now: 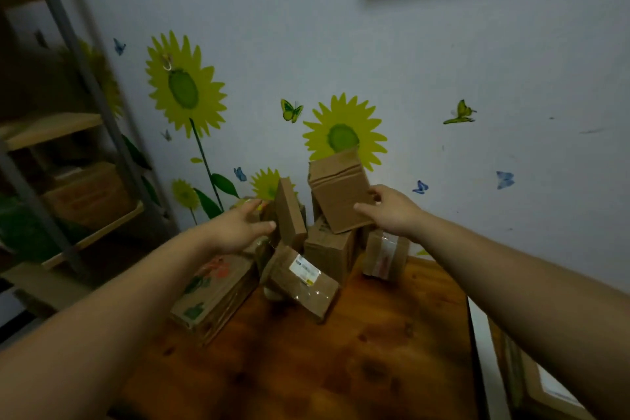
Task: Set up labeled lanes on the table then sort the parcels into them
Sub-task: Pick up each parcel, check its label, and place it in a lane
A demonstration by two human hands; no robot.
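Several brown cardboard parcels are heaped at the far end of the wooden table (341,351), against the wall. A tilted box (337,187) tops the heap; my right hand (388,210) touches its right side with thumb and fingers spread. My left hand (238,227) reaches out with straight fingers beside a narrow upright parcel (289,215), its thumb close to the cardboard. A parcel with a white label (300,278) leans at the front. A flat printed box (211,293) lies at the table's left edge. A taped parcel (385,254) stands on the right.
A metal shelf rack (68,147) with wooden boards and boxes stands at the left. The wall (443,61) behind the heap carries sunflower and butterfly stickers. The table's right edge (472,334) drops to a white surface holding another box (545,385).
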